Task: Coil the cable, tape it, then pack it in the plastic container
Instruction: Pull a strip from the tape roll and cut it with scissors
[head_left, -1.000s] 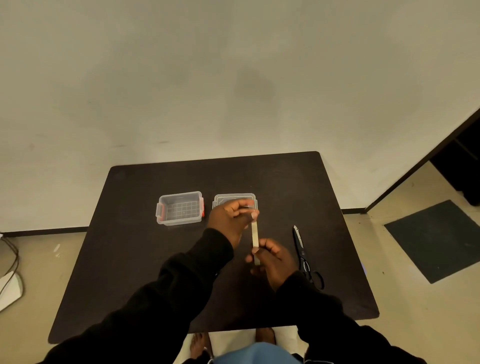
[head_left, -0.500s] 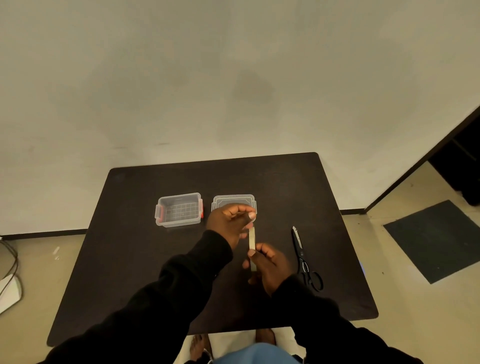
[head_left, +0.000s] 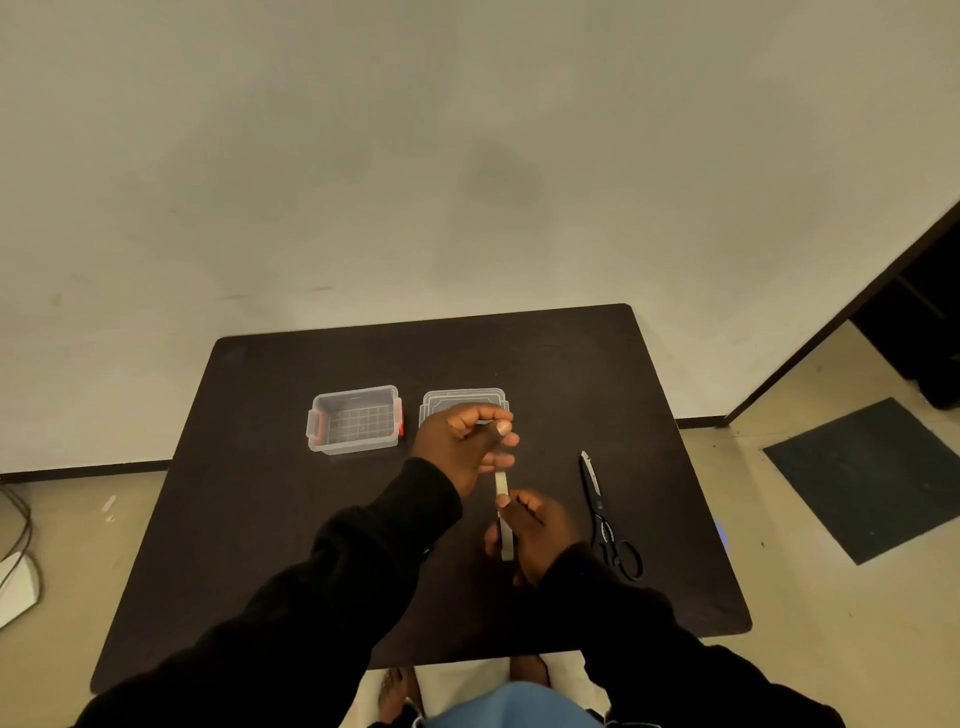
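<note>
My left hand (head_left: 460, 441) is closed over the table's middle around a small dark bundle, seemingly the coiled cable (head_left: 484, 422), which is mostly hidden by the fingers. A pale strip of tape (head_left: 501, 483) runs from that hand down to my right hand (head_left: 537, 535). The right hand grips the tape roll (head_left: 506, 545), seen edge-on. The clear plastic container (head_left: 356, 444) with red latches stands open and empty to the left of my left hand. Its clear lid (head_left: 462, 399) lies flat just behind the left hand, partly covered by it.
Black scissors (head_left: 602, 514) lie closed on the dark table (head_left: 260, 519), right of my right hand, tips pointing away. A wall rises behind the table's far edge. A dark floor mat (head_left: 862, 478) lies to the right, and cables (head_left: 15, 519) at far left.
The visible strip of tape between my hands has grown shorter. My left hand has curled and turned slightly, and my right hand has come closer to it.
</note>
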